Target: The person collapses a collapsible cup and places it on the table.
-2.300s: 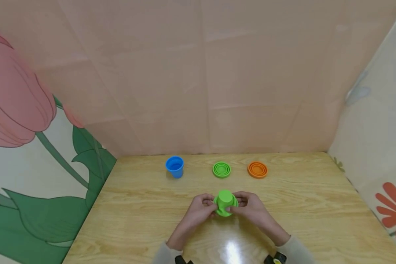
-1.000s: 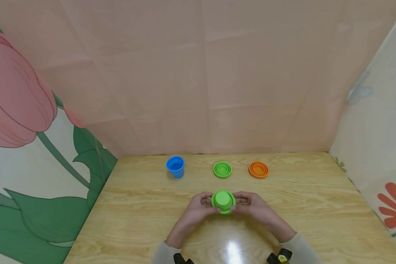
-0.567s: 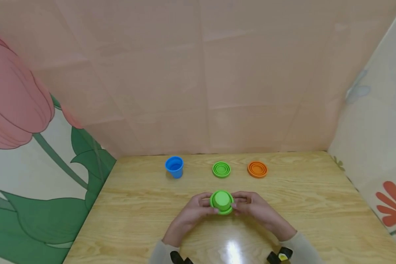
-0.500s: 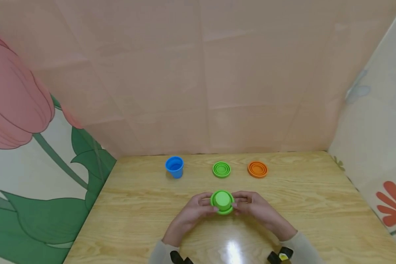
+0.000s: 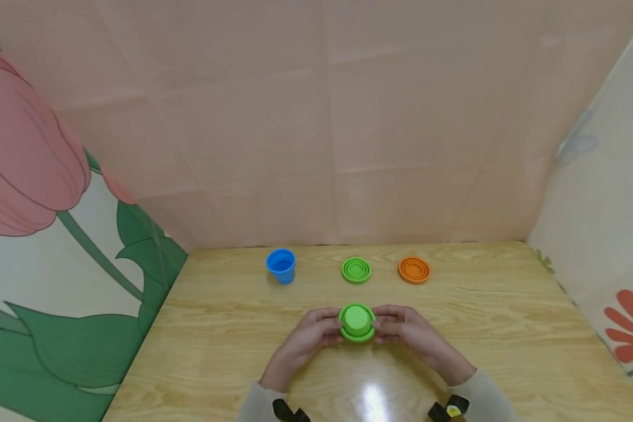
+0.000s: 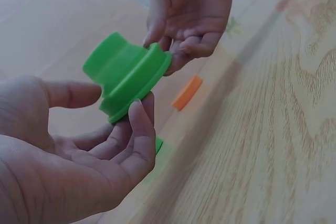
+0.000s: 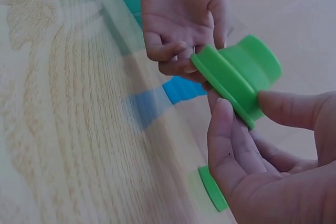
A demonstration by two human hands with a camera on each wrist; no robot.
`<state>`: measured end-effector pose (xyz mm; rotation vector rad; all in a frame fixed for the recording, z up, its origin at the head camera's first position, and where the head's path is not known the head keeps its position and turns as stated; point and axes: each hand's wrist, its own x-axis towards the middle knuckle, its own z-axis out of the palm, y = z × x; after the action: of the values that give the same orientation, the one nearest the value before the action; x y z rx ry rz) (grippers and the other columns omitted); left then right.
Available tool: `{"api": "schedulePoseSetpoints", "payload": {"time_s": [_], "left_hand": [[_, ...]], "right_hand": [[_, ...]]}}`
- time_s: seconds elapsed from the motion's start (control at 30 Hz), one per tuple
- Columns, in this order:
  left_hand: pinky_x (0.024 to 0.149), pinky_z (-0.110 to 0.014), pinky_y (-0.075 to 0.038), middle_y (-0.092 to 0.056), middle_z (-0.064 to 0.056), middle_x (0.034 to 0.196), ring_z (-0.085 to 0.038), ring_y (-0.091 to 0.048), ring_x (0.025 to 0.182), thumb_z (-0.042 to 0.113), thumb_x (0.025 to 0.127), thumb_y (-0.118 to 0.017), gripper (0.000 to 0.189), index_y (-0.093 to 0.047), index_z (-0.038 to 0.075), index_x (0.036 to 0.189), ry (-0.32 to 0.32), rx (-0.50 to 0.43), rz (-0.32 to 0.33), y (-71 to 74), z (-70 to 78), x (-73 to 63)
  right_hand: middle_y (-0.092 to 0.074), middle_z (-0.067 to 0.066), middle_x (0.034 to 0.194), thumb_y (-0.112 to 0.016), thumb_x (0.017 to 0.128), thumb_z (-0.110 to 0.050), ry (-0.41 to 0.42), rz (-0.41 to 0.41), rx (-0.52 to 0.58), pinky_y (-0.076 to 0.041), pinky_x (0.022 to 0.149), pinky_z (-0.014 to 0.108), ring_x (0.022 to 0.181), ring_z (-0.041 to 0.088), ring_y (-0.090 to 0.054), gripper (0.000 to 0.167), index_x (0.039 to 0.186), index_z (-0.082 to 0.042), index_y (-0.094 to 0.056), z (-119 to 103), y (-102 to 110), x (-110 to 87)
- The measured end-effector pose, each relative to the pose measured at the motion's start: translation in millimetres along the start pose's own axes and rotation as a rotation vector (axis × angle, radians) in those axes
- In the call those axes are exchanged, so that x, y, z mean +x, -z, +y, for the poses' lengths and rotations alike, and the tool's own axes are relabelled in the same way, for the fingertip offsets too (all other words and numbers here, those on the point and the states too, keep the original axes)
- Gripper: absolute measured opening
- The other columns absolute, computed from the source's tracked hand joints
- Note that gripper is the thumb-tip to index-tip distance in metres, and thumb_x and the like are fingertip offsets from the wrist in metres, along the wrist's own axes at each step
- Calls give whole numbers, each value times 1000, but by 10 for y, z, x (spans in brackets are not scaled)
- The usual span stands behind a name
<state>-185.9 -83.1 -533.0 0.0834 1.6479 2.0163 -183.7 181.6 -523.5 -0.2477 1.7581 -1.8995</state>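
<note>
A green collapsible cup (image 5: 357,322) is held between both hands above the table, its base turned up toward the head camera. In the left wrist view the cup (image 6: 125,77) is partly folded, with stepped rings between its narrow base and wide rim. My left hand (image 5: 312,333) pinches the left side of the rim, thumb on the wall and fingers under the edge. On the opposite side my right hand (image 5: 410,332) pinches it the same way, as the right wrist view of the cup (image 7: 239,80) shows. The inside of the cup is hidden.
Along the back of the wooden table (image 5: 216,328) stand an unfolded blue cup (image 5: 281,266), a flattened green cup (image 5: 356,270) and a flattened orange cup (image 5: 414,270). A plain pinkish sheet (image 5: 327,146) rises behind them, with flower-printed sheets at both sides.
The held cup has become shorter, its base pressed closer to the rim. Its bent rim has straightened and both thumbs have shifted outward to its sides. The cups behind have not moved.
</note>
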Motion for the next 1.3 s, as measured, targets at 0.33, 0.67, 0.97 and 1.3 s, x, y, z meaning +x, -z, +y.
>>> {"api": "schedulePoseSetpoints", "payload": {"time_s": [0.33,0.67,0.97,1.3], "left_hand": [[83,-26,-65,-74,-5,104,-13,-72,89,20,108,-56,39,-64,-8,134,10,48,26,-55,-57,24],[77,-30,-68,-75,-7,100,-15,-74,81,30,108,-58,41,-68,-6,127,22,83,-7,-179,-97,30],[67,-26,-68,-74,-4,88,-12,-73,68,26,105,-64,38,-72,-8,119,21,82,22,-198,-108,16],[65,-29,-68,-72,-6,85,-14,-73,68,13,102,-65,23,-71,-9,100,4,120,43,-189,-85,-1]], "right_hand": [[-73,3,119,-65,105,-23,3,29,-30,-66,90,30,102,15,-72,50,139,12,-56,44,6,18],[-73,-1,107,-57,109,-27,-41,61,-115,-62,80,26,91,11,-68,42,128,10,-65,17,-77,15],[-73,2,112,-56,108,-24,-44,39,-98,-61,78,25,90,11,-67,40,125,12,-66,38,-92,21],[-72,-4,96,-58,107,-28,-58,1,-114,-60,78,26,87,12,-64,37,117,5,-71,58,-86,29]]}}
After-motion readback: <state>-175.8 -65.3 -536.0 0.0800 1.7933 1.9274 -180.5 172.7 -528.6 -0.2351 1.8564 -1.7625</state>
